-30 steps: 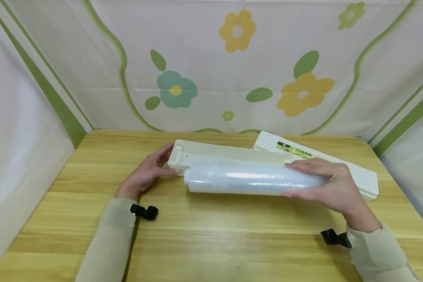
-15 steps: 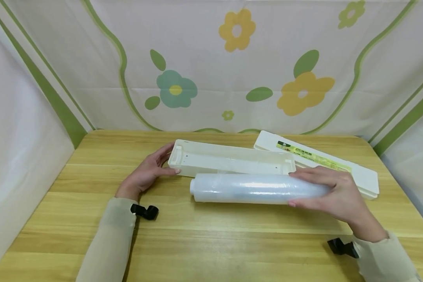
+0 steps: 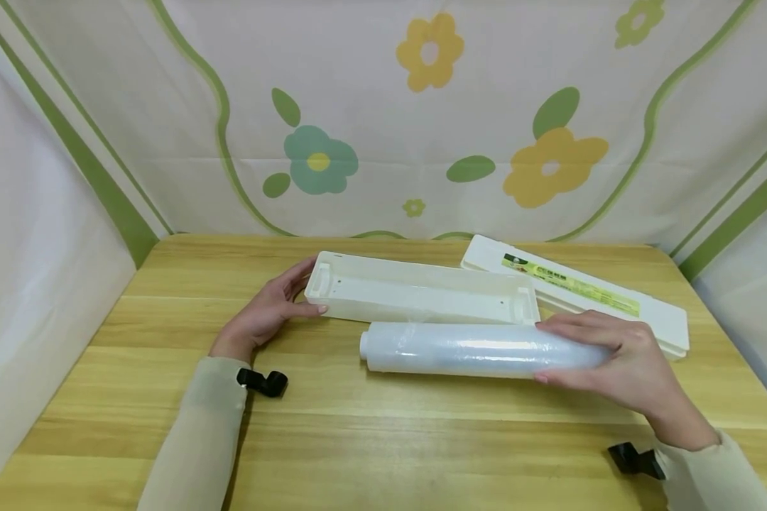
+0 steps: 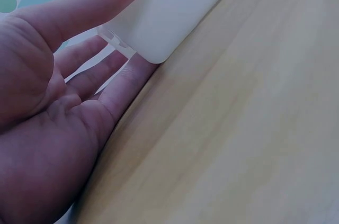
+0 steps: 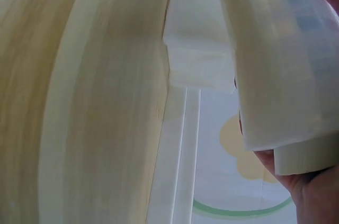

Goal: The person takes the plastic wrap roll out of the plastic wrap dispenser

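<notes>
My right hand [image 3: 620, 362] grips the right end of a roll of cling film [image 3: 454, 348], thumb below and fingers over the top. The roll is held just in front of a long cream plastic box [image 3: 415, 291], which stands lidless on the table. At the box's left end is my left hand [image 3: 265, 316]. Its thumb [image 4: 100, 4] lies on the front wall and the other fingers reach round the end, pinching it. In the right wrist view the roll [image 5: 286, 65] shows its cardboard core [image 5: 304, 155] near my palm.
Behind the box, at the right, lies a white lid [image 3: 661, 323] with a green and yellow label [image 3: 572, 284]. The wooden table [image 3: 383, 454] ends at the back against a flower-printed cloth [image 3: 371, 106]. More cloth hangs at both sides.
My right hand has drawn the cling film roll toward me and to the right, away from the box, uncovering the box's inside. My left hand has stayed at the box's end.
</notes>
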`<state>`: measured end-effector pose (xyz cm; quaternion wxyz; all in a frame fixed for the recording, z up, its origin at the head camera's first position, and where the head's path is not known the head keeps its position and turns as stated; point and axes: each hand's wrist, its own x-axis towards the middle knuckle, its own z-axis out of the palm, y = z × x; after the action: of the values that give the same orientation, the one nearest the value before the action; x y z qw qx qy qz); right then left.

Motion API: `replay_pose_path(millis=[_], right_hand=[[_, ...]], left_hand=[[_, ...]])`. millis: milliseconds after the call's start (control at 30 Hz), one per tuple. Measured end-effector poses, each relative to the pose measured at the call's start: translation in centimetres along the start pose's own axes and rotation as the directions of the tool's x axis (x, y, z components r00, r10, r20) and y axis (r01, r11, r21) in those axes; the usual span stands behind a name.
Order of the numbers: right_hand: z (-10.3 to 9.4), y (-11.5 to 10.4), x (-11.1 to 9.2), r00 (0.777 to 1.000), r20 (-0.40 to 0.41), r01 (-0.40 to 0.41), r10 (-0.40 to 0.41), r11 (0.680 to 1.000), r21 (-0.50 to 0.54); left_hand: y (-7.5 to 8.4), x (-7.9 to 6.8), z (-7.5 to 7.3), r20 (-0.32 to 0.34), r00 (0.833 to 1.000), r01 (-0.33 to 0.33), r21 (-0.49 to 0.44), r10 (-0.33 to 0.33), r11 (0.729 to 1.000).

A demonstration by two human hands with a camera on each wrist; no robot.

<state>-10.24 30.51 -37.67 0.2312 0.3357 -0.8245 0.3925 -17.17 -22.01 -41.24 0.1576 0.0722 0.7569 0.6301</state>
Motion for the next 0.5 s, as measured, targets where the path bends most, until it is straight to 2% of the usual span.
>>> replay_pose_path(millis=[133,333,500], right_hand=[[-0.3,0.2,-0.1,1.000,0.012,-0.010,0.010,1.000,-0.011],[-1.0,0.1,-0.3,0.991,0.049,-0.120,0.124,0.991,-0.064],[-1.5,-0.1,-0.4,0.972,0.087,-0.211,0.218,0.974,-0.081]], left_hand=[[0.0,0.0,0.0,-0.002,1.000,-0.011,0.000,0.011,1.000],[0.1,0.1,0.0,-0.006,1.000,-0.015,0.012,0.015,1.000],[0.0,0.1,0.0,-0.005,1.000,-0.012,0.005,0.012,1.000]])
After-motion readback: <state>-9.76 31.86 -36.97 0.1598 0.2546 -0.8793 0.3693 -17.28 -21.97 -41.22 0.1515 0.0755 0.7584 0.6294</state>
